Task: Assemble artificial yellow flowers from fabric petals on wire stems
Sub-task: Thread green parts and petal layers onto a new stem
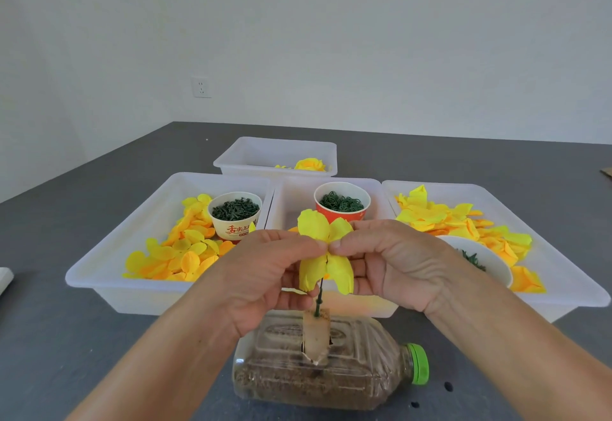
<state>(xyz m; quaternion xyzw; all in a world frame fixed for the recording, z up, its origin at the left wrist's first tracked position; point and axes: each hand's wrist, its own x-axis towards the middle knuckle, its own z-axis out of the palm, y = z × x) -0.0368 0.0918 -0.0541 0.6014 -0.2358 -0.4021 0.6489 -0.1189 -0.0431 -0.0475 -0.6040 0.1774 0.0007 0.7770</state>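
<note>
Head view shows your left hand (pixel 265 275) and right hand (pixel 387 265) pinching the yellow petal piece (pixel 326 255) on the green wire stem (pixel 319 298) standing in the sand-filled bottle (pixel 318 371); pushing unevenly may bend the stem or tear the fabric.

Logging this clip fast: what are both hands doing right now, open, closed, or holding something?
Left hand: fingers pinch the yellow petal piece at its centre.
Right hand: fingertips pinch the same petal piece from the other side, above the green wire stem.
</note>
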